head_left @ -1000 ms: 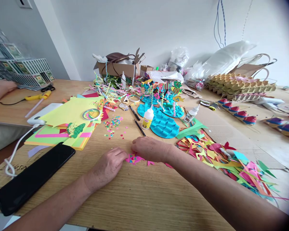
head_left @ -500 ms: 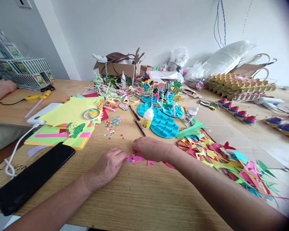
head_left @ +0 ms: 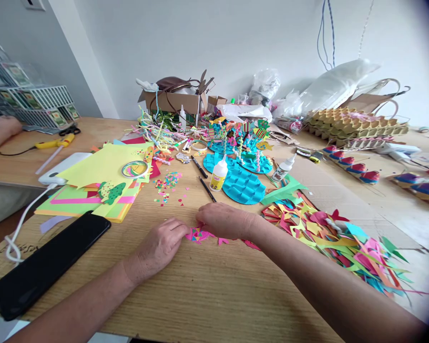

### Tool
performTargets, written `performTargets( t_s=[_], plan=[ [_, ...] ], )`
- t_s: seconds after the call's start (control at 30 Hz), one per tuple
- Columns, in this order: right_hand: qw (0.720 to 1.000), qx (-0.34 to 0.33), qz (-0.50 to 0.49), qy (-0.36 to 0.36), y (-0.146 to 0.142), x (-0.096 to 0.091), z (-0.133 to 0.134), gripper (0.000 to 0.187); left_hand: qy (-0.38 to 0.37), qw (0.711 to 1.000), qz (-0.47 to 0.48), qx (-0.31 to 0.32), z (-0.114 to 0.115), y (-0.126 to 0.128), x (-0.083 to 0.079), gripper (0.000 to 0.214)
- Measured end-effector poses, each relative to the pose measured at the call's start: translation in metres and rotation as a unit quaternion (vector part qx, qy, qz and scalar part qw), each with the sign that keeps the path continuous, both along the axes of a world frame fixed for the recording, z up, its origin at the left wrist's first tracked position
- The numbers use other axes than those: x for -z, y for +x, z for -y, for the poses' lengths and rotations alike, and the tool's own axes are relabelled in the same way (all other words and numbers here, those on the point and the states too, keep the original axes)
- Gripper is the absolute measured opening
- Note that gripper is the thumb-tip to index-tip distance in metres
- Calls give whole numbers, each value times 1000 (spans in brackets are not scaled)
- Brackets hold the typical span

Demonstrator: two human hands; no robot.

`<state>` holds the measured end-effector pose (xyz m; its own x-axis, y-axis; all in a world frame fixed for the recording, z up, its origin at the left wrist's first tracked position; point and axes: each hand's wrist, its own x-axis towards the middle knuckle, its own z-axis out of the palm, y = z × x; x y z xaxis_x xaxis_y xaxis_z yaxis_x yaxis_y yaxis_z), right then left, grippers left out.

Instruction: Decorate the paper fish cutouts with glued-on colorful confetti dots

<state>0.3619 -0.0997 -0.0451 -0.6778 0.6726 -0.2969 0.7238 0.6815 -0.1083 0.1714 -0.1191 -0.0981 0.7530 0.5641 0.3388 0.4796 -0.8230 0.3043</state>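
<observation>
Pressing step, I judge: left hand (head_left: 160, 245) and right hand (head_left: 225, 221) hold the cutout (head_left: 199, 234) down on the surface (head_left: 207, 290) (whether either grip pinches it, I cannot tell); lifting off calls for care.

No word, number or brand can be read anywhere in this view. The white glue bottle (head_left: 219, 175) standing beside the blue paper discs carries a yellow label with a red band, and the stacked clear boxes (head_left: 39, 102) at the far left show rows of green-and-white labels, but the print on both is too small and blurred to make out. Some faint handwriting is scrawled on the wood of the bench (head_left: 19, 249) near the white cable at the lower left, and its letters cannot be made out either.
</observation>
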Motion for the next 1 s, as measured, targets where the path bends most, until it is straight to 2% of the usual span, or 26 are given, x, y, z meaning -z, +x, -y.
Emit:
performTargets(
  t_s=[0.73, 1.0],
  plan=[
    [999, 28, -19, 18, 3, 2, 3, 18, 5, 1000, -14, -2, 1, 2, -4, 26],
    [996, 33, -71, 31, 16, -2, 10, 19, -2, 1000, 11, -4, 2, 3, -6, 25]
  ],
)
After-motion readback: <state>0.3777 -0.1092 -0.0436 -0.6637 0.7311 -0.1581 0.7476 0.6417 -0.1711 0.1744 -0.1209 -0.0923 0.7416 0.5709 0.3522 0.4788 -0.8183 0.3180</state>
